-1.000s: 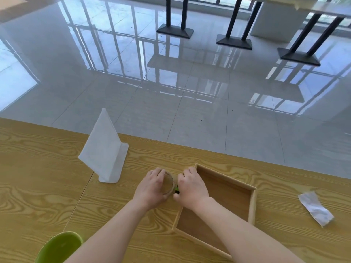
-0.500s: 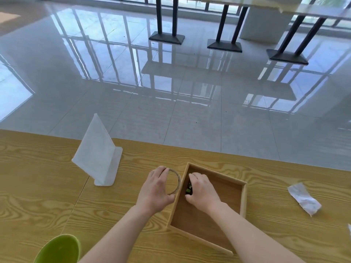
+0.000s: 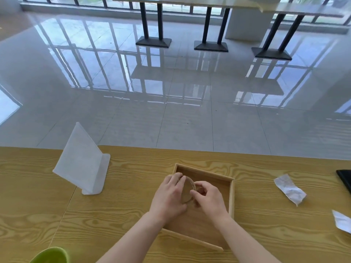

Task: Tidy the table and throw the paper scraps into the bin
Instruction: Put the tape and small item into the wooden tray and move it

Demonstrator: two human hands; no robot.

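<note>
A shallow wooden tray (image 3: 231, 192) lies on the wooden table (image 3: 121, 211) in front of me. Over its left part my left hand (image 3: 169, 196) grips a clear round glass (image 3: 187, 190), tilted on its side. My right hand (image 3: 209, 198) pinches the glass's rim from the right, fingers curled. A crumpled white paper scrap (image 3: 289, 188) lies right of the tray. A second paper scrap (image 3: 341, 221) shows at the right edge. The small dark object seen earlier is hidden.
A white folded sign stand (image 3: 81, 162) stands left of the tray. A green bin rim (image 3: 51, 255) shows at the bottom left. A black flat object (image 3: 344, 177) sits at the right edge. The table's far edge drops to a glossy tiled floor.
My left hand carried the glass from beside the tray to over its inside. My right hand left the small dark object in the tray and took the glass's rim. The view shifted left.
</note>
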